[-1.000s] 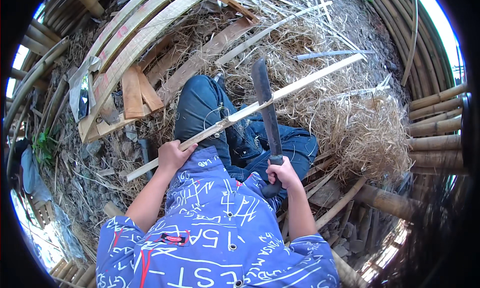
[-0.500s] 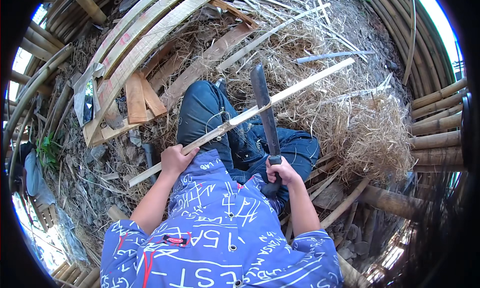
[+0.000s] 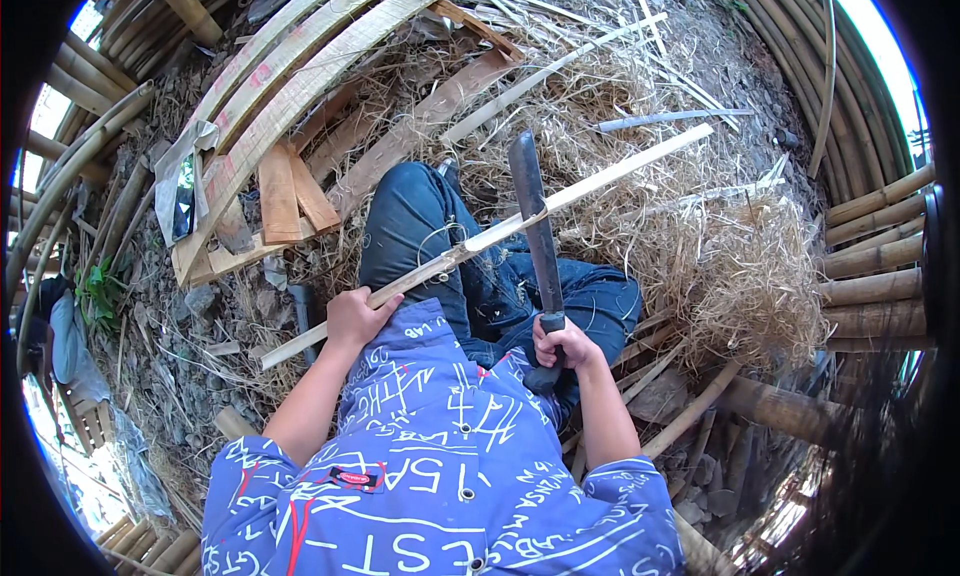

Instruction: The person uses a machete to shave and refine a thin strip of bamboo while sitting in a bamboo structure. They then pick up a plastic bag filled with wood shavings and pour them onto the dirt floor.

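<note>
A long, pale bamboo strip (image 3: 430,268) slants across my lap, its low end at the left and its far end up to the right. My left hand (image 3: 358,318) is closed round it near the low end. My right hand (image 3: 568,344) grips the dark handle of a machete (image 3: 532,191), whose broad dark blade points away from me. Partway along, the blade crosses the strip and touches it. A small curl of shaving shows at the crossing. My crossed legs in dark jeans (image 3: 405,226) lie under both.
Tan shavings (image 3: 750,286) heap up at the right. Long sawn boards (image 3: 300,96) and short brown wood pieces (image 3: 278,201) lie at the far left. Bamboo poles (image 3: 870,291) are stacked along the right side. A dark tool handle (image 3: 302,311) lies beside my left hand.
Hands, strip and machete hold nearly the same places relative to each other. The whole view has shifted slightly; the blade still rests at about the same spot on the strip.
</note>
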{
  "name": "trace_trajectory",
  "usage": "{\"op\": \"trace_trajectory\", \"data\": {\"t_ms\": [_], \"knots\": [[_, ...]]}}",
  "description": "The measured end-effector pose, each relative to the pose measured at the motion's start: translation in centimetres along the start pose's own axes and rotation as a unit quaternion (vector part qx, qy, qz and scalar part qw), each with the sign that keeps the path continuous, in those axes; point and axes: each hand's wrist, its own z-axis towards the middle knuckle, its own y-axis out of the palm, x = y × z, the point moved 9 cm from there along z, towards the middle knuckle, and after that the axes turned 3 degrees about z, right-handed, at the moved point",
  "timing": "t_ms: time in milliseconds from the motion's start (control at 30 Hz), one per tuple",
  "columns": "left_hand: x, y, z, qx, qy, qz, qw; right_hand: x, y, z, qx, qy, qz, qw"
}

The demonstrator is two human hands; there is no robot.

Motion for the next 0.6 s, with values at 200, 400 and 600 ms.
{"op": "trace_trajectory", "data": {"t_ms": [200,400,600], "knots": [[0.2,-0.4,0.1,-0.008,-0.013,-0.008,1.0,0.1,0.4,-0.1,-0.028,0.01,0.024,0.999],[0.6,-0.9,0.0,-0.037,-0.03,-0.004,0.999,-3.0,-0.3,-2.7,0.178,-0.044,-0.075,0.98],[0.3,-0.6,-0.2,-0.031,-0.025,0.006,0.999,-7.5,-3.9,-5.5,0.208,-0.186,0.021,0.96]]}}
